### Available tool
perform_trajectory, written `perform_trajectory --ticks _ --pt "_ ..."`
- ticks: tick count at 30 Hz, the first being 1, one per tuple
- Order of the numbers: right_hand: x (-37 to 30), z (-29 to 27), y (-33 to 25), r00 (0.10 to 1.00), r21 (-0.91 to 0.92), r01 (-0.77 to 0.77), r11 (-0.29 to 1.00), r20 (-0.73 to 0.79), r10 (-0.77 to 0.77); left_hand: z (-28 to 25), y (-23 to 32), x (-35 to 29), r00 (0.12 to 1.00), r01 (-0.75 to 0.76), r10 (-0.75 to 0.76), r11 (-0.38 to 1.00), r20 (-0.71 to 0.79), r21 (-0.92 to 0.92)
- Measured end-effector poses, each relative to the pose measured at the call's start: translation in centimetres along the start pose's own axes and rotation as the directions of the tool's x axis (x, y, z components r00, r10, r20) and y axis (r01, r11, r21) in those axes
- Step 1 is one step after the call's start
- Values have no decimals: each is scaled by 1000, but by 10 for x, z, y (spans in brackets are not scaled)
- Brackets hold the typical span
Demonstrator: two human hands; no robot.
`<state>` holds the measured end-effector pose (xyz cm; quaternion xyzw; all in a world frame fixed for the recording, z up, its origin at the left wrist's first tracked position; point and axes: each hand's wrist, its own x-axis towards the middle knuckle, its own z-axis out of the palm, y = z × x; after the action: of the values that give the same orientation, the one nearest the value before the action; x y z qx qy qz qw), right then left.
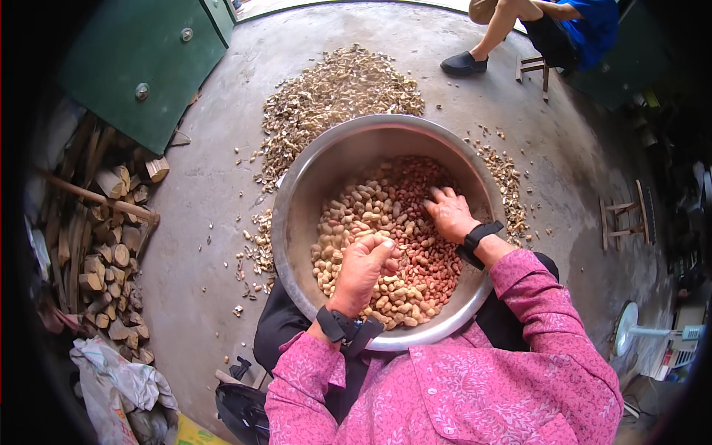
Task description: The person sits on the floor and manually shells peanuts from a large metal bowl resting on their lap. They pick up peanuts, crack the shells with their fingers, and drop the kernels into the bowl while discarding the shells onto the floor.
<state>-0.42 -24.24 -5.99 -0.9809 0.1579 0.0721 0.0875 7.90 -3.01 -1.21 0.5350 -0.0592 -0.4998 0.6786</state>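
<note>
A large metal basin sits on my lap. Unshelled peanuts fill its left and near part, while reddish shelled peanut kernels lie in its right and far part. Above the unshelled nuts, my left hand is closed, thumb pressed to the bent forefinger; whatever lies in the pinch is too small to make out. My right hand rests on the kernels near the basin's right wall, palm down, its fingers a little apart and holding nothing I can see. Black straps circle both wrists.
Peanut shells are heaped on the concrete floor beyond the basin, with more scattered to its right. Firewood is stacked at left below a green door. A person sits on a stool far right. Another stool and a fan stand at right.
</note>
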Motion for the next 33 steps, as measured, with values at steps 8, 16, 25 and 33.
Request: perform_trajectory --ticks 8,16,25,33 --pt "-32 15 -8 817 -43 144 989 569 -94 2 4 0 1000 7 -7 1000 11 7" --pt "-7 -17 23 999 133 -47 990 2 48 5 3 1 1000 18 -18 1000 21 0" --pt "3 -5 30 986 165 -131 977 -83 147 1 6 -2 1000 -8 8 1000 25 -28" --pt "2 6 18 994 129 -25 991 107 11 -4 5 -2 999 -9 10 1000 41 -28"
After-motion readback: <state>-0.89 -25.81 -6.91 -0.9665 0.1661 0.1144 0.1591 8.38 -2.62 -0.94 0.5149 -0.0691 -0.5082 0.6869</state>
